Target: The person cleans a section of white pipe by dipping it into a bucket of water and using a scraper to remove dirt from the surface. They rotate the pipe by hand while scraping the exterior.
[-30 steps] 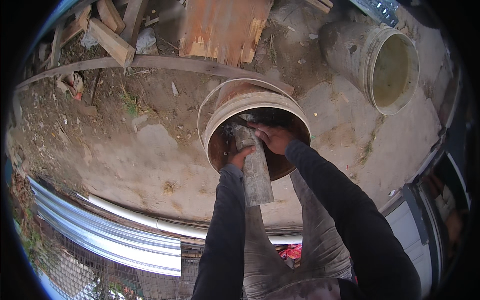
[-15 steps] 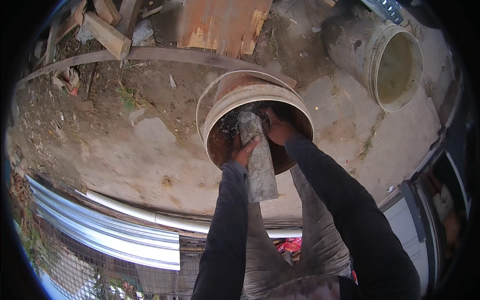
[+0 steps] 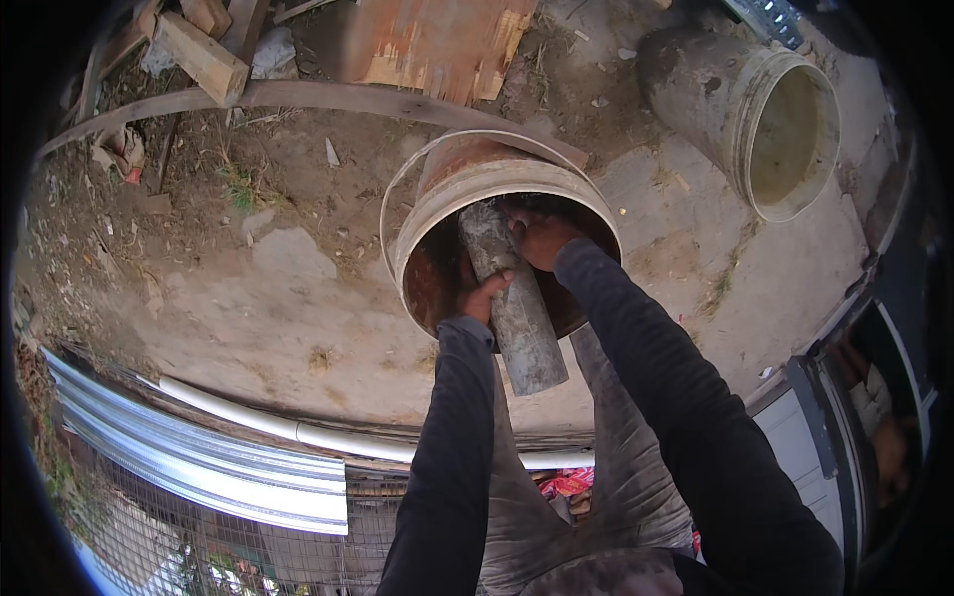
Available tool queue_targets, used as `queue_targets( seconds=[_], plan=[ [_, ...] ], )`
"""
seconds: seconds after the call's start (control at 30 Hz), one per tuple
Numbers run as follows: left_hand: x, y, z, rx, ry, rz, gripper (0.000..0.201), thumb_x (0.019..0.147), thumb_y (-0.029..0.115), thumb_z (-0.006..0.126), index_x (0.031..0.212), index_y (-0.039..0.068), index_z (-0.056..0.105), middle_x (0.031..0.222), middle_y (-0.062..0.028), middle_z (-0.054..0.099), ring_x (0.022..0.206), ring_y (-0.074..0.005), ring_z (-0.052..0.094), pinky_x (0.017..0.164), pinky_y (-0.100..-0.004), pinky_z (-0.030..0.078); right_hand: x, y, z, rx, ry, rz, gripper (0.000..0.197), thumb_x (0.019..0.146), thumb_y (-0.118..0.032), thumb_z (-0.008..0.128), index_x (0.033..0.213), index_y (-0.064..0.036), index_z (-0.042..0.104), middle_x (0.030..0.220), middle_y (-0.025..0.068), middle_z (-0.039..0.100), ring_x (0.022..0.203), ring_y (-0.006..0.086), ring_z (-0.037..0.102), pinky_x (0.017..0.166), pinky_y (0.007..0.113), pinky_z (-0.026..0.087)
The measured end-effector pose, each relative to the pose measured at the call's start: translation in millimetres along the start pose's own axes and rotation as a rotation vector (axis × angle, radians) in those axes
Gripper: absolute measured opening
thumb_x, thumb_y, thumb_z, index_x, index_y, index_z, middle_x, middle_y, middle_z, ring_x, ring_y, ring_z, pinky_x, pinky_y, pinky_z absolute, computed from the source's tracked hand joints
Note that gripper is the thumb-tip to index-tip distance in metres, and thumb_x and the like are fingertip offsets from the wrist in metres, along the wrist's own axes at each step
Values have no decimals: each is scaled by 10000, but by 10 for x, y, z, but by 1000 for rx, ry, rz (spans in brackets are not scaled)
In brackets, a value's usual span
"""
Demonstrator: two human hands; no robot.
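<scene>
The left hand (image 3: pixel 484 296) grasps the grey piece (image 3: pixel 527 338), which crosses the near rim of the bucket (image 3: pixel 507 179); the right hand (image 3: pixel 547 241) is inside, its grip I cannot tell.

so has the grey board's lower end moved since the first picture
Yes: the grey board's lower end has swung to the right, judged against the white pipe.

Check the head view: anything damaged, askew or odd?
Yes. The brown board at the top has a ragged, splintered lower edge, so it looks broken. Left of it, wood pieces lie jumbled at different angles. The long gray piece in the left hand looks blotchy, perhaps dirty.
</scene>
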State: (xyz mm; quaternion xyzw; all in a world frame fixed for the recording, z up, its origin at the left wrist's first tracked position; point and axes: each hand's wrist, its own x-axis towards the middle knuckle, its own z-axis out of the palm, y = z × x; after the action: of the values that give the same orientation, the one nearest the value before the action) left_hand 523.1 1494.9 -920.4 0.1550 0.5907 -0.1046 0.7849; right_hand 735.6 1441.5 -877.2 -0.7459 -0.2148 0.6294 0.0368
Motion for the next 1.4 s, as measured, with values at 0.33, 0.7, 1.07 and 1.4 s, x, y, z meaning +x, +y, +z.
queue_targets(
  seconds=[0.33,0.7,1.07,1.4],
  plan=[
    [-323,278,266,169,-16,170,1000,767,161,824,1609,80,291,1341,-135,615,1211,-262,611,1028,-405,506,-166,-202,-30,-189,57,31,512,1084,-375,421,1594,-337,419,1240,227,708,1090,431,707,1023,510,543],
    [-344,178,244,112,-40,154,1043,816,156,817,1652,86,198,1455,-156,539,1288,-279,570,1070,-405,485,-505,-326,-50,-65,-14,93,520,1091,-385,401,1598,-269,413,1326,203,677,1195,400,664,1056,521,507],
    [-291,190,309,73,-103,171,1051,781,129,781,1654,94,198,1460,-165,527,1296,-309,557,1074,-421,475,-404,-178,-245,-65,-43,146,534,1087,-430,398,1595,-265,419,1309,205,684,1150,427,678,1028,533,523],
    [-189,432,191,168,0,79,907,783,193,828,1559,40,385,1330,-162,616,1171,-278,632,1007,-396,518,-344,-70,48,119,142,126,488,1101,-413,415,1499,-151,518,1190,230,714,1059,432,704,942,514,556]
  ],
)
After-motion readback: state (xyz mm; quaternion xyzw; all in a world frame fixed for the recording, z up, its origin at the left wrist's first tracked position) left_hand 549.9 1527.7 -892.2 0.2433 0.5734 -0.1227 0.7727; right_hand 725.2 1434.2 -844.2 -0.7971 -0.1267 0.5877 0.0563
